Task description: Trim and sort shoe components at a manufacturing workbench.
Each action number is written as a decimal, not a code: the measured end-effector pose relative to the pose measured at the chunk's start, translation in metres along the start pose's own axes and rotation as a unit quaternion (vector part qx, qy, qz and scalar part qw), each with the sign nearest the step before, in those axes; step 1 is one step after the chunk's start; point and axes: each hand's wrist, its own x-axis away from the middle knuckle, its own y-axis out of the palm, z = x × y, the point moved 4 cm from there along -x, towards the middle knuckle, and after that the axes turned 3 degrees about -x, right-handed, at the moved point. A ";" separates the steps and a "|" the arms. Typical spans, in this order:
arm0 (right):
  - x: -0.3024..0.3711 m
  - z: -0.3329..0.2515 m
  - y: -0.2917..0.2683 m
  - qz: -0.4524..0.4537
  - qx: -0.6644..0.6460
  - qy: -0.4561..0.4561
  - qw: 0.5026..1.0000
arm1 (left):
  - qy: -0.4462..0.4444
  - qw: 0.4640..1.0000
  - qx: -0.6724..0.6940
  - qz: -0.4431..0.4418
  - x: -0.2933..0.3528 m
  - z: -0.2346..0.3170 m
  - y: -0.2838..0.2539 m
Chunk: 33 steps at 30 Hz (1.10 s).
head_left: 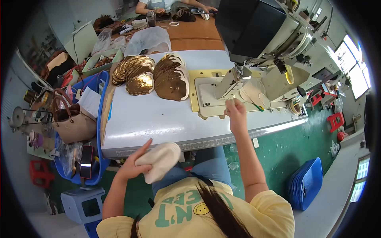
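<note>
My left hand point(135, 164) holds a cream fabric piece point(160, 160), shaped like a shoe upper, over my lap below the table's front edge. My right hand point(237, 111) reaches forward to the base of the sewing machine point(262, 35), fingers pinched on a thin thread or small piece beside the needle post; what it grips is too small to tell. A stack of pale oval pieces point(254, 93) lies just right of that hand. Piles of gold-brown sequinned shoe uppers point(152, 75) rest on the white table point(151, 119), far left of my right hand.
A blue tray point(97, 85) with a tan handbag point(71, 121) and a phone point(86, 162) stands left of the table. Stacked blue bins point(307, 184) sit on the green floor at right. Another person point(158, 4) works at a brown table behind. A grey stool point(81, 204) stands lower left.
</note>
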 end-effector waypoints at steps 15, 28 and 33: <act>-0.092 0.010 0.101 0.108 0.742 -0.399 0.528 | -0.002 0.938 -0.054 0.342 -0.066 -0.041 -0.105; -0.053 0.140 0.196 -0.156 0.184 0.027 0.970 | -0.063 0.882 0.418 0.209 -0.090 -0.065 -0.077; -0.057 0.145 0.194 -0.145 0.262 -0.018 0.954 | -0.098 0.953 0.137 0.252 -0.103 -0.051 -0.082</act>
